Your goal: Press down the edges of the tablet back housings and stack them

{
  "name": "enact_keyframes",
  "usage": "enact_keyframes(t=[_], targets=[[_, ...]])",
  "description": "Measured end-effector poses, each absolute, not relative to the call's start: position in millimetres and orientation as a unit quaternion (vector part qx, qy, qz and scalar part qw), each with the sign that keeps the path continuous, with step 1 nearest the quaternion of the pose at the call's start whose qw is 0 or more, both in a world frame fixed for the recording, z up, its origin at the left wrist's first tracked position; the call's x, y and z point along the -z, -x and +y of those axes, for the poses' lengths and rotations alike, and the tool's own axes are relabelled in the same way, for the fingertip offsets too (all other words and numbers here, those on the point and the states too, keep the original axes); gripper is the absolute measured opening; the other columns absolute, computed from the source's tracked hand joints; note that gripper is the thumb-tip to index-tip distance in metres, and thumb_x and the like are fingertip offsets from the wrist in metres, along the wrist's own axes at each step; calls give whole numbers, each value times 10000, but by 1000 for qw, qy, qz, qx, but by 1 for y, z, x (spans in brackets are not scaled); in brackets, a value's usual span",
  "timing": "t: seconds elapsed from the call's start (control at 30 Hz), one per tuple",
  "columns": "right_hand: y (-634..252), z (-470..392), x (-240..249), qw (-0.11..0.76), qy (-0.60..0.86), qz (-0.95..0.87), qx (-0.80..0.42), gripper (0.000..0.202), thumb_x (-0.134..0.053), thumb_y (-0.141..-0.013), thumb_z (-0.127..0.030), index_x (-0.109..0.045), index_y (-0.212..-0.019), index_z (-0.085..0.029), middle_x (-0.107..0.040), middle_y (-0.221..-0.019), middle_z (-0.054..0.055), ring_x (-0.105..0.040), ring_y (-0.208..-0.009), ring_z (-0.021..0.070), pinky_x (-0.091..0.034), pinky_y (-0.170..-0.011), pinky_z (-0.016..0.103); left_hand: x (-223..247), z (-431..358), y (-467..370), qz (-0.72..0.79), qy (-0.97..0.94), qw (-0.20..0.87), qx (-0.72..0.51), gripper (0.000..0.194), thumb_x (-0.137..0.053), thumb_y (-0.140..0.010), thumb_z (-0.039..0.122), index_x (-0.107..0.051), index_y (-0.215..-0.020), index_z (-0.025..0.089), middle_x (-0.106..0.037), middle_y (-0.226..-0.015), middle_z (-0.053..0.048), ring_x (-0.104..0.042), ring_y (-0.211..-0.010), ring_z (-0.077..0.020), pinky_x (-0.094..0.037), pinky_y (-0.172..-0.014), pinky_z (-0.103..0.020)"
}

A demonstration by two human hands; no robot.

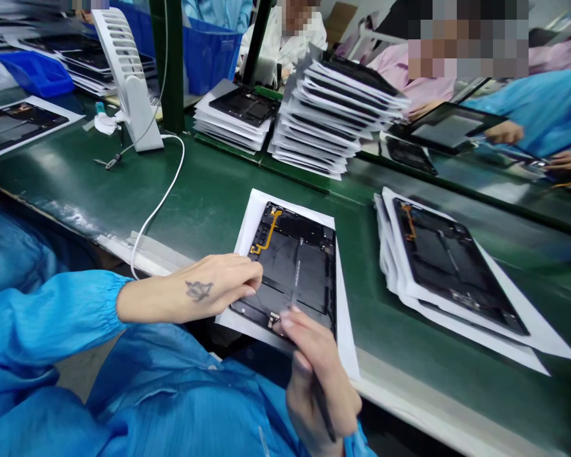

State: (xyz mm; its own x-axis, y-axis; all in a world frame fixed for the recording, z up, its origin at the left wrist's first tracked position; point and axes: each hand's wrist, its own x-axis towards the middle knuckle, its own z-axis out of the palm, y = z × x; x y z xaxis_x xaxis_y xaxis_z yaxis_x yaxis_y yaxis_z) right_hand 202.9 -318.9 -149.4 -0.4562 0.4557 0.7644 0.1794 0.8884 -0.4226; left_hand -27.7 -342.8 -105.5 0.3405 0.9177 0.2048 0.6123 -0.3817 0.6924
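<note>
An opened tablet housing (290, 273) lies on white sheets (346, 346) at the bench's near edge. Its inside is dark, with an orange flex cable (270, 235) along the upper left. My left hand (219, 285) has its fingers curled together over the housing's left edge; what they pinch, if anything, is hidden. My right hand (321, 374) grips a slim black pen-like tool (324, 409) whose back end shows below the palm. Its fingertips are by a small connector part (273, 319) at the housing's lower edge, and the tool's tip is hidden.
To the right, another opened tablet (457, 266) rests on layered paper. Tall stacks of tablets and paper (323, 114) stand behind, beside a lower stack (238, 117). A white fan (136, 95) trails a white cable (166, 197) at left. Co-workers' hands (504, 132) work across the bench.
</note>
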Motion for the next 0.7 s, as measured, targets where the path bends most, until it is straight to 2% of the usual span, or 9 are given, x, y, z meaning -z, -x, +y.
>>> enact_keyframes(t=[0.1, 0.2, 0.3, 0.37, 0.43, 0.57, 0.7], targets=[[-195, -315, 141, 433, 215, -861, -159, 397, -437, -957, -3, -599, -1285, -157, -647, -885, 54, -615, -801, 178, -509, -704, 334, 102, -345, 25, 507, -722, 341, -326, 65, -514, -974, 167, -533, -924, 205, -553, -771, 43, -489, -665, -99, -382, -624, -216], [-182, -309, 135, 357, 227, -894, -147, 242, -501, -959, -29, -629, -1106, -173, -661, -911, 58, -559, -803, 180, -438, -693, 322, 97, -346, 21, 508, -662, 428, -347, 102, -539, -919, 121, -539, -975, 206, -553, -745, 58, -512, -646, -84, -381, -582, -186], [-172, -306, 134, 361, 224, -890, -164, 184, -514, -960, -29, -600, -946, -191, -631, -831, 35, -504, -749, 173, -384, -673, 319, 100, -349, 20, 513, -612, 472, -374, 121, -570, -937, 177, -544, -1052, 203, -584, -764, 52, -554, -684, -91, -420, -607, -185], [-169, -305, 135, 364, 227, -883, -193, 183, -509, -969, -37, -584, -910, -193, -606, -799, 26, -489, -735, 169, -370, -668, 315, 106, -353, 22, 540, -593, 440, -404, 141, -593, -959, 230, -578, -1096, 206, -619, -825, 33, -580, -731, -100, -446, -638, -195], [-169, -305, 135, 357, 228, -878, -224, 165, -518, -985, -71, -577, -889, -192, -592, -788, 20, -489, -733, 163, -373, -673, 310, 112, -359, 24, 568, -607, 360, -423, 94, -608, -969, 235, -632, -1055, 207, -636, -888, 14, -593, -782, -104, -455, -675, -204], [-170, -303, 135, 353, 239, -871, -245, 177, -513, -1003, -104, -567, -860, -193, -571, -768, 9, -482, -719, 156, -375, -676, 302, 123, -369, 22, 555, -678, 212, -433, 64, -603, -985, 171, -665, -989, 183, -637, -892, 3, -600, -814, -100, -453, -718, -205], [-169, -302, 135, 356, 242, -867, -252, 174, -513, -1004, -107, -571, -864, -193, -570, -768, 9, -482, -719, 157, -376, -670, 303, 128, -370, 15, 522, -707, 139, -457, 88, -589, -982, 106, -653, -1027, 148, -647, -908, -22, -623, -834, -105, -478, -747, -203]])
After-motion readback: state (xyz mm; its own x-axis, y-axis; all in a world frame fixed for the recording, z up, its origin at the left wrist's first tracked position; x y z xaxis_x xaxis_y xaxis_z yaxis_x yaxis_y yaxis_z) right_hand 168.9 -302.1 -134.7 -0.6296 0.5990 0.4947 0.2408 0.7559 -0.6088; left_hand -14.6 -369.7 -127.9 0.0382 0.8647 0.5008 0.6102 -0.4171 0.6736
